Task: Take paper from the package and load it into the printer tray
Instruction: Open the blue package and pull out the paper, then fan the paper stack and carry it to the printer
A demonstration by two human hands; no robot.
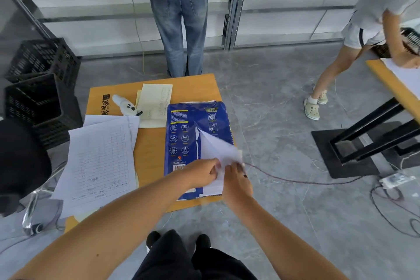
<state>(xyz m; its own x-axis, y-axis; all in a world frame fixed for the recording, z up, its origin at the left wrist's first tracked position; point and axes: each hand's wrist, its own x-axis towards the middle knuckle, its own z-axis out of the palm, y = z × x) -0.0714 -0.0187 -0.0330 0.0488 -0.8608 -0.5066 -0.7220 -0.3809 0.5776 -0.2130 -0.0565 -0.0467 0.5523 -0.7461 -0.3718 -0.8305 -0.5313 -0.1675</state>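
Observation:
A blue paper package [181,134] lies on a small orange table [150,148], its wrapper torn open along the right half. White paper [216,148] lifts out of the tear, its near corner raised. My left hand [202,171] pinches the paper's near edge. My right hand [236,179] grips the same sheets just to the right, at the table's right edge. No printer or tray is in view.
Printed forms [100,157] cover the table's left side, with a cream sheet [155,104] and a white handheld device [123,104] behind. Black crates [41,88] stand at left. A person in jeans [179,18] stands beyond the table; another person [368,29] bends at right. Cables [306,180] cross the floor.

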